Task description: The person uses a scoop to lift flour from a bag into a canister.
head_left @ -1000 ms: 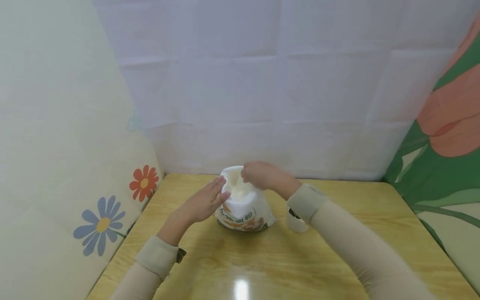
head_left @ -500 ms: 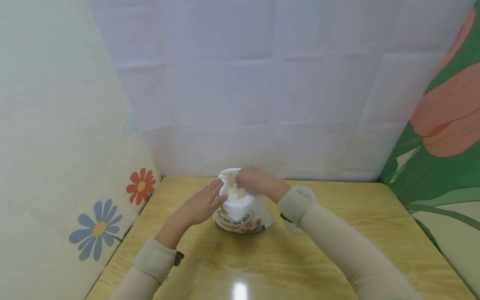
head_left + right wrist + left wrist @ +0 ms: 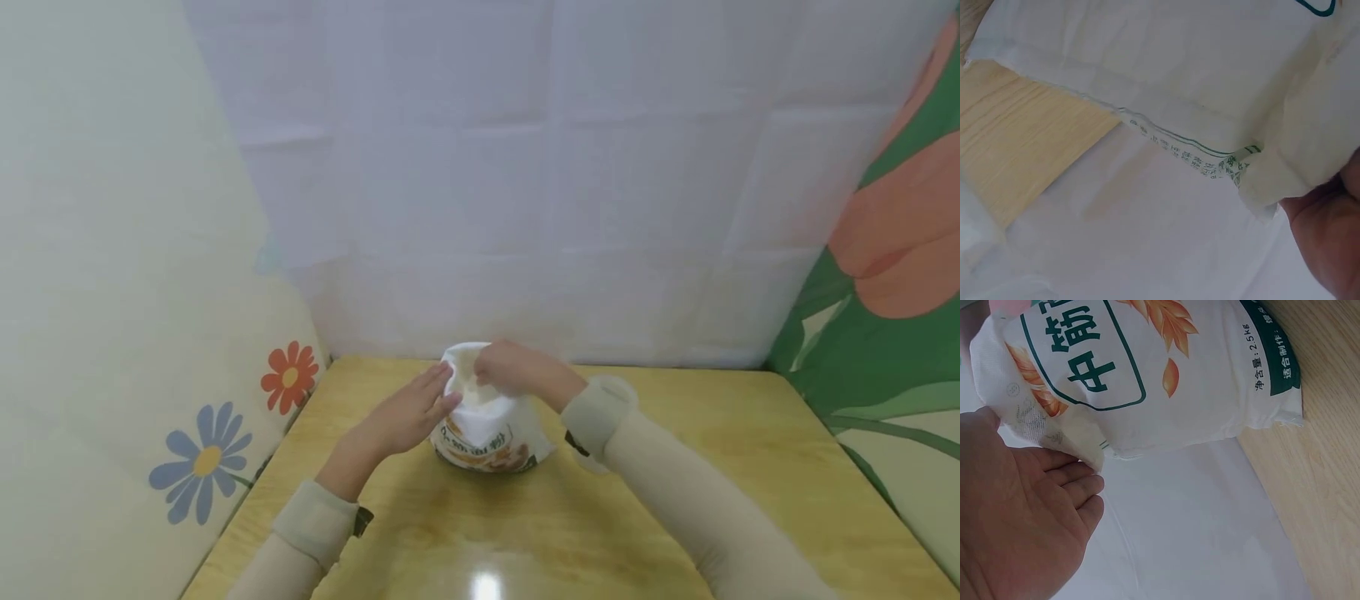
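A white flour bag (image 3: 476, 442) stands on the wooden table with its mouth turned up, and pale flour shows inside. My left hand (image 3: 405, 414) rests against the left side of the mouth, fingers extended and thumb apart. In the left wrist view, the fingertips of that hand (image 3: 1029, 506) lie right at the bag's folded edge. My right hand (image 3: 521, 371), its fingers curled, reaches over the right rim into the mouth. The rim covers most of the same hand (image 3: 1325, 234) in the right wrist view; I cannot tell what its fingers hold.
A white, rounded container (image 3: 592, 464) stands right of the bag, mostly behind the right sleeve (image 3: 675, 467). A white cloth (image 3: 465, 208) hangs behind the table (image 3: 480, 525). Flower-painted walls flank both sides.
My right hand has shifted a little left and lower into the bag's mouth, and its sleeve now covers more of the white container. The left hand keeps its place at the rim.
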Motion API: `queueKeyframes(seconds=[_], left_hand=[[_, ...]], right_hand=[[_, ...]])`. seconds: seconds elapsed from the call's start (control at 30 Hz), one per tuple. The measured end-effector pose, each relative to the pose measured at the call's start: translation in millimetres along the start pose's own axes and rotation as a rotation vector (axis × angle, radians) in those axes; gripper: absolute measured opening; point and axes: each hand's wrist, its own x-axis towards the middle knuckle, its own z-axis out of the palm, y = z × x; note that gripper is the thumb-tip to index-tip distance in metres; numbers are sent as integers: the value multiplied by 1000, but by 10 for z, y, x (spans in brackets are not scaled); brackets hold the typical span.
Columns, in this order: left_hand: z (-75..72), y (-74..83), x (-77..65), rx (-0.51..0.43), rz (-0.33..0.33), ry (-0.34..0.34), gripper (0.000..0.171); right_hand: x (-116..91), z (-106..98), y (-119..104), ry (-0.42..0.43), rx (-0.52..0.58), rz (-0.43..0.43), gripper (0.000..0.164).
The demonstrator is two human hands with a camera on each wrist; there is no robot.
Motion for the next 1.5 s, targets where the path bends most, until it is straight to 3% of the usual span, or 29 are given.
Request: queueKeyframes(seconds=[0.2, 0.73, 1.1, 1.5], left_hand=[[67, 18, -50, 6, -13, -33, 73], [30, 11, -32, 13, -37, -32, 71], [0, -30, -6, 4, -28, -6, 72], [-15, -34, -23, 3, -29, -21, 73]], right_hand=[[-85, 50, 71, 25, 43, -32, 19], [-231, -166, 214, 103, 92, -114, 22], [-381, -177, 390, 168, 316, 5, 27], [-519, -196, 507, 221, 423, 74, 32]])
